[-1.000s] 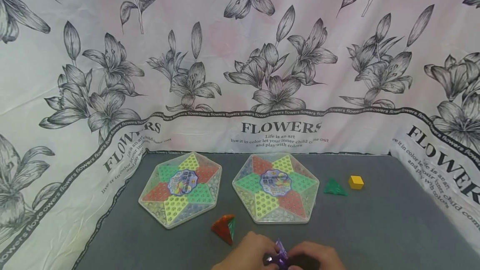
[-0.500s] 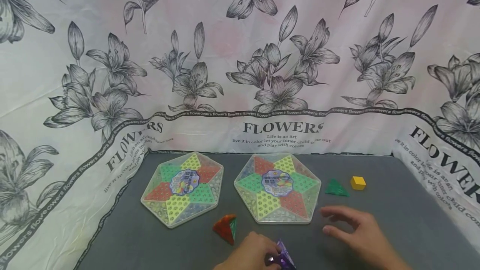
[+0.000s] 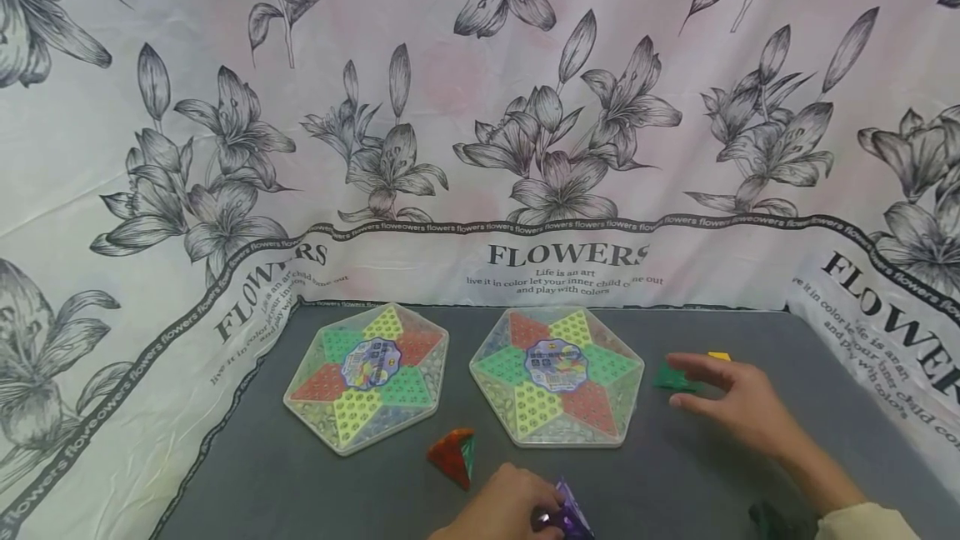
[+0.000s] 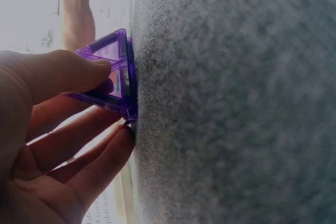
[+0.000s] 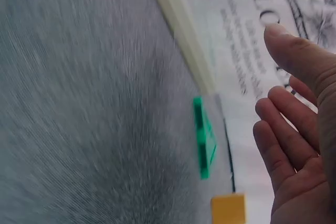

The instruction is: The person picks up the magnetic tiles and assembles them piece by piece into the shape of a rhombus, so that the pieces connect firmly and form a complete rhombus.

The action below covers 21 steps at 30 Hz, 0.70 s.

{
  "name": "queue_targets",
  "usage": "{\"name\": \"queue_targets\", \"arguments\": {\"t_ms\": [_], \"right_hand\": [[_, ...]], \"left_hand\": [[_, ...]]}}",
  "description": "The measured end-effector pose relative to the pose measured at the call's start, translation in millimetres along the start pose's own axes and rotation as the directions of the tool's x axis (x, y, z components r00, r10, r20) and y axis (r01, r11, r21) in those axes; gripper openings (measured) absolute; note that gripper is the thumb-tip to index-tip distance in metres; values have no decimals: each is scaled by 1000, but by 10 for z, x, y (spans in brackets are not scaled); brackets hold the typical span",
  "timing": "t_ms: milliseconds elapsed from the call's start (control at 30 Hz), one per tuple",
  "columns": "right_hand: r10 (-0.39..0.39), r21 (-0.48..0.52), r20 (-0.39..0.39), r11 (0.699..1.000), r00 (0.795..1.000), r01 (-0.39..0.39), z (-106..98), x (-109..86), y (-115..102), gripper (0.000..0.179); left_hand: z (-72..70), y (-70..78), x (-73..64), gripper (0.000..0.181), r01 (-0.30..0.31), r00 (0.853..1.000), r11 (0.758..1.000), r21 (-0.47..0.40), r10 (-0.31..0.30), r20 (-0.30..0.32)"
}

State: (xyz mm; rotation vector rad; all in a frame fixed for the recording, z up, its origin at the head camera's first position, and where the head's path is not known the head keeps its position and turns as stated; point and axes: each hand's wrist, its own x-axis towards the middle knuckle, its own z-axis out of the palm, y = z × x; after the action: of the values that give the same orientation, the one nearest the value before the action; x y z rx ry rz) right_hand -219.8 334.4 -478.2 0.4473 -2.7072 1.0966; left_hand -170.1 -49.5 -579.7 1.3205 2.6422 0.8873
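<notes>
Green triangle lay right of centre, partly behind the nearer right hand, whose thumb and fingers were spread, empty | long edge ran vertically in right-wrist view | left hand, bottom centre, pinched purple triangular piece

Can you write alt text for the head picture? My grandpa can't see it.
A left hand holds a purple piece at a gray table; the right hand, holding nothing, is near a green triangle and a yellow block. Two six-sided boxes with colorful stars and a red-and-green piece lie there too, before a flower-printed cloth.
</notes>
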Motion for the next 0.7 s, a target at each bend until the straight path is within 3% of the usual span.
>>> {"name": "queue_targets", "arguments": {"t_ms": [333,467,700], "right_hand": [[79,-99,20,992,997,-77,34,247,316,71],[61,-150,7,987,998,-60,72,315,397,73],[52,-188,59,981,997,-41,147,376,396,76]], "left_hand": [[-26,15,5,17,-33,999,999,23,34,-26],[-42,36,-2,17,-31,999,999,17,31,-27],[-70,96,-10,19,-6,1000,1000,16,6,-29]]}}
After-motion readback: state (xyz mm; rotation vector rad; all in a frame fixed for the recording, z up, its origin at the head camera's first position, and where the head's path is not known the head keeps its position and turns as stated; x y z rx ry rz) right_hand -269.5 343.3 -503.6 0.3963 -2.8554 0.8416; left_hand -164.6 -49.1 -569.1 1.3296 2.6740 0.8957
